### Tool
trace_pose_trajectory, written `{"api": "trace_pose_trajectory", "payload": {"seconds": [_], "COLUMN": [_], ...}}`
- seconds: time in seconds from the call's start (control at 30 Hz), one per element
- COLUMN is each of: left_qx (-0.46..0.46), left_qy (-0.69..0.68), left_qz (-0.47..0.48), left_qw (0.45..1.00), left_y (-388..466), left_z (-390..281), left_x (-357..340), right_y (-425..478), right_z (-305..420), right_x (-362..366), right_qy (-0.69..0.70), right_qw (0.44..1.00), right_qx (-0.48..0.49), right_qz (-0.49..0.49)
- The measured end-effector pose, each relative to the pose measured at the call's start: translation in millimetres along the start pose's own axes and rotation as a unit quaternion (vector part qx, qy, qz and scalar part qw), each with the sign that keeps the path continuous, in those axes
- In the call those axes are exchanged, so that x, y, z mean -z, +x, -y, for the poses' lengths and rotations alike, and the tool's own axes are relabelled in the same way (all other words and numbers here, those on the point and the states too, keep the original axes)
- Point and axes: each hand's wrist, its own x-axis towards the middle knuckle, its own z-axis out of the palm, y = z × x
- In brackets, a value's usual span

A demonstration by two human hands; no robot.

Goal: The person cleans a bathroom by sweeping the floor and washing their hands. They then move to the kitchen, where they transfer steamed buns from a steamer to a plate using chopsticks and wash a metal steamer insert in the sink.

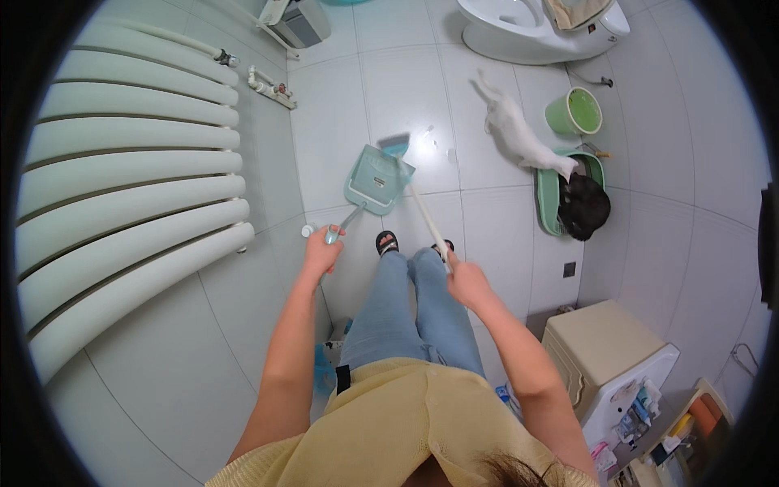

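Observation:
My left hand (324, 249) grips the handle of a pale green long-handled dustpan (378, 176), whose pan lies on the tiled floor ahead of my feet. In my right hand (467, 281) is the white stick of a broom (426, 213). The broom's blue head (395, 146) is at the far right edge of the pan, with its dark bristles beyond it; whether they touch the floor is unclear. Small wet-looking marks show on the tiles to the right of the broom head.
A white cat (517, 131) leans over a green litter tray (548, 201), where a black cat (584, 207) crouches. Nearby are a green bucket (572, 112) and a toilet (517, 45). A radiator (140, 164) lines the left wall; a cabinet (599, 341) with washbasin stands lower right.

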Motion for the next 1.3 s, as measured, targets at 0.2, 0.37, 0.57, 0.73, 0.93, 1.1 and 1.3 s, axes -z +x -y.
{"api": "trace_pose_trajectory", "payload": {"seconds": [0.2,0.37,0.57,0.73,0.93,1.1,1.3], "left_qx": [0.032,0.028,0.017,0.006,-0.038,-0.072,-0.111], "left_qy": [-0.008,0.049,0.118,0.125,0.137,0.175,0.225], "left_qz": [0.026,0.069,0.102,0.134,0.183,0.216,0.22], "left_qw": [0.999,0.996,0.988,0.983,0.973,0.958,0.943], "left_y": [-38.4,-85.4,-108.7,-100.3,-108.1,-112.3,-110.1], "left_z": [7.5,14.8,40.7,74.4,92.6,91.0,90.9], "left_x": [6.5,11.1,8.6,5.9,15.6,12.8,-12.8], "right_y": [-171.6,-187.1,-164.9,-159.5,-258.4,-276.8,-204.9], "right_z": [-28.8,-36.8,-59.7,-32.0,3.8,0.2,-40.0], "right_x": [71.4,41.6,-43.1,-133.7,-88.5,-139.3,-182.5], "right_qy": [0.179,0.177,0.165,0.146,0.504,0.429,0.404], "right_qw": [0.977,0.975,0.978,0.981,0.839,0.861,0.841], "right_qx": [-0.092,-0.13,-0.101,-0.073,-0.205,-0.24,-0.278], "right_qz": [0.067,0.029,-0.08,-0.1,0.023,-0.132,-0.226]}}
